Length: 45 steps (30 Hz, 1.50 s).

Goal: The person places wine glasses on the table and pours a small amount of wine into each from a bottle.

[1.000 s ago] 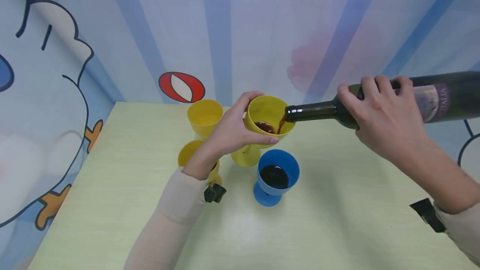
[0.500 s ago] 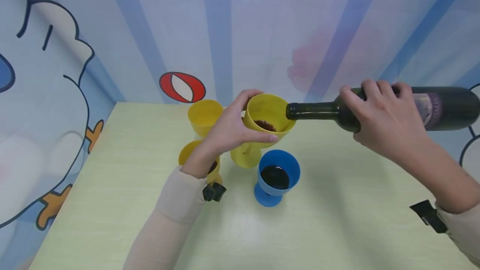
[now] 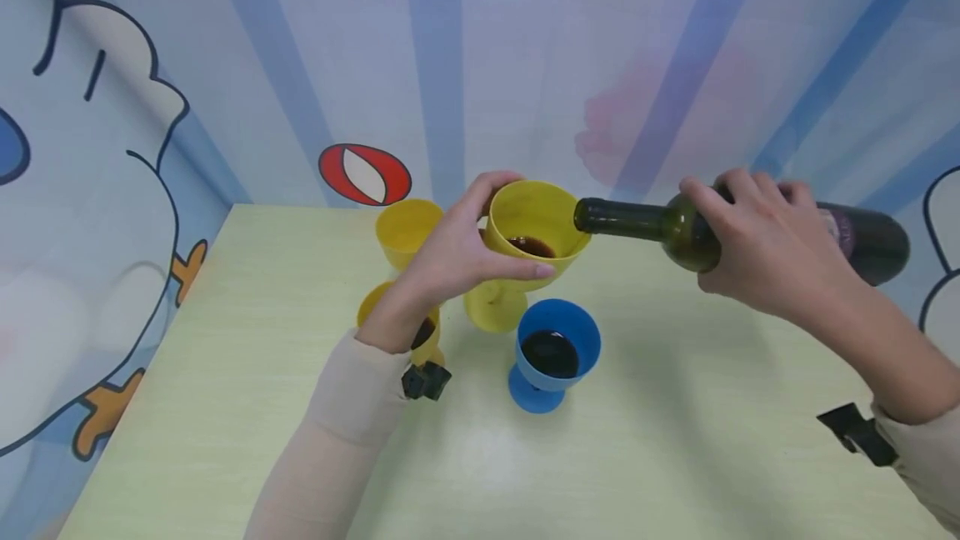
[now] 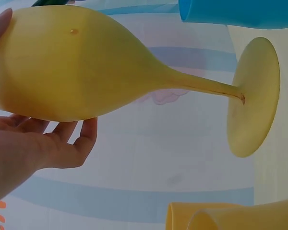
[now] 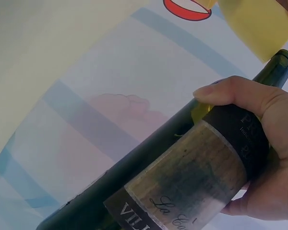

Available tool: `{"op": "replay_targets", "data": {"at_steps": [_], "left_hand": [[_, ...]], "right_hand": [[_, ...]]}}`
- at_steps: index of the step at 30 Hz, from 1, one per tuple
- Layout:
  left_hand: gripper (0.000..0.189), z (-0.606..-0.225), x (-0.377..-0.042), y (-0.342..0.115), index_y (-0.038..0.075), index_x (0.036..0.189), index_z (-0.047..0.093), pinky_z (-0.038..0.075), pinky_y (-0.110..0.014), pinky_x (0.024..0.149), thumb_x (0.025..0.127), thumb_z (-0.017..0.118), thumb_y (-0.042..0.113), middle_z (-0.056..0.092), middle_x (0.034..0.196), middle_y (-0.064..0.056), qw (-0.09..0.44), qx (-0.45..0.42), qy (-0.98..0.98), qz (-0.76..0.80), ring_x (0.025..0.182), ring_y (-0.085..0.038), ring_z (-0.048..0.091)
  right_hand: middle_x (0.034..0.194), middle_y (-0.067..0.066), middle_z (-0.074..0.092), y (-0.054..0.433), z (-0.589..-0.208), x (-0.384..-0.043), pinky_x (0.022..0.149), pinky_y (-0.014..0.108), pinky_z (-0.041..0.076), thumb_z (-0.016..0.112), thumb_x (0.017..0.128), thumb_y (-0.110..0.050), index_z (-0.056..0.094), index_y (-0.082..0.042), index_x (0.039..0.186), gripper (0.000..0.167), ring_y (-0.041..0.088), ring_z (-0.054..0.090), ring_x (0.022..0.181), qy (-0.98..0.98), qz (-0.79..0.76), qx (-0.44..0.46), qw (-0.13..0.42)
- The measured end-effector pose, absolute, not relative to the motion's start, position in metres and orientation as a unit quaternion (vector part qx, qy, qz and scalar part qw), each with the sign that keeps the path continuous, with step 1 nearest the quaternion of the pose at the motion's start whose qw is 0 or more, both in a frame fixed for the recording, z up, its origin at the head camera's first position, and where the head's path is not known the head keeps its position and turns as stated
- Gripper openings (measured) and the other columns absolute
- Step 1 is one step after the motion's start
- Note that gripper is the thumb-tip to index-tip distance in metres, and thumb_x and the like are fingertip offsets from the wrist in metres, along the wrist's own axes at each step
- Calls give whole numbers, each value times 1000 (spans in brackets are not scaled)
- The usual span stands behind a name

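Note:
My left hand (image 3: 457, 252) grips a yellow goblet (image 3: 536, 215) by its bowl, fingers on the far side and thumb across the near side. Dark liquid lies in the bottom of the tilted bowl. In the left wrist view the goblet's stem and round foot (image 4: 254, 98) show free of the hand. My right hand (image 3: 776, 248) holds a dark green wine bottle (image 3: 686, 232) around its shoulder and label. The bottle's mouth is at the goblet's right rim, with its base now lower than the neck. No stream of liquid shows. The label (image 5: 187, 177) faces the right wrist camera.
A blue goblet (image 3: 558, 319) with dark liquid stands just in front of the held one. Two more yellow goblets stand at left: one at the back (image 3: 408, 227), and a nearer one (image 3: 372, 302), partly behind my wrist, with dark liquid. A printed backdrop (image 3: 517, 65) rises behind the table (image 3: 225, 373).
The bottle's base has dropped, tipping its neck upward, and the dark stream from its mouth has stopped. My left hand has lifted the goblet slightly.

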State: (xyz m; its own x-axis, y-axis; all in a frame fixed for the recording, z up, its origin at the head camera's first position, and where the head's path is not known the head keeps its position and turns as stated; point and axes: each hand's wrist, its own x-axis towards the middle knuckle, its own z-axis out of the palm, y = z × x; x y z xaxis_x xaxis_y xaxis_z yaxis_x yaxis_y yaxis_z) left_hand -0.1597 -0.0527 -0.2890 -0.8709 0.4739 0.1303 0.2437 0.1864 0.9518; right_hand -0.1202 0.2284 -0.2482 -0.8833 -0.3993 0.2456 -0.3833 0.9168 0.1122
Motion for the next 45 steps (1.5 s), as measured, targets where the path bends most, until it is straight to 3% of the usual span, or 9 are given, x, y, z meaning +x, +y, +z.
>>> {"op": "replay_targets", "data": {"at_steps": [9, 15, 25, 39, 45], "left_hand": [[79, -293, -164, -50, 17, 132, 32, 43, -34, 86, 70, 80, 21, 44, 121, 2, 100, 213, 764, 600, 106, -18, 45], [80, -300, -169, -46, 16, 132, 30, 43, -32, 86, 70, 80, 22, 43, 122, 2, 110, 190, 769, 600, 106, -18, 45], [86, -318, -183, -36, 15, 134, 24, 43, -36, 86, 70, 80, 24, 43, 122, -5, 118, 129, 796, 579, 107, -23, 46], [87, -334, -203, -11, 14, 138, 25, 41, -38, 90, 71, 79, 22, 44, 126, -7, 122, 73, 843, 519, 106, -23, 45], [87, -339, -209, -1, 15, 137, 28, 40, -38, 91, 69, 81, 24, 39, 126, -7, 106, 56, 856, 502, 106, -23, 43]], "right_hand": [[105, 27, 47, 240, -251, -121, 74, 61, 32, 81, 55, -12, 40, -3, 128, 84, 43, 47, 91, -977, 49, 188, 87], [108, 25, 46, 252, -253, -122, 67, 57, 40, 82, 59, -11, 35, -3, 132, 87, 42, 49, 89, -974, 155, 159, 53], [117, 29, 43, 270, -258, -124, 66, 61, 40, 80, 69, -24, 15, -10, 144, 101, 47, 46, 99, -962, 269, 50, -14], [116, 30, 43, 279, -284, -118, 67, 59, 40, 80, 69, -31, 14, -5, 143, 102, 47, 47, 98, -959, 281, 18, -4], [114, 31, 44, 281, -297, -115, 65, 58, 41, 80, 69, -27, 15, -3, 143, 100, 47, 48, 95, -958, 284, 32, -1]]}}
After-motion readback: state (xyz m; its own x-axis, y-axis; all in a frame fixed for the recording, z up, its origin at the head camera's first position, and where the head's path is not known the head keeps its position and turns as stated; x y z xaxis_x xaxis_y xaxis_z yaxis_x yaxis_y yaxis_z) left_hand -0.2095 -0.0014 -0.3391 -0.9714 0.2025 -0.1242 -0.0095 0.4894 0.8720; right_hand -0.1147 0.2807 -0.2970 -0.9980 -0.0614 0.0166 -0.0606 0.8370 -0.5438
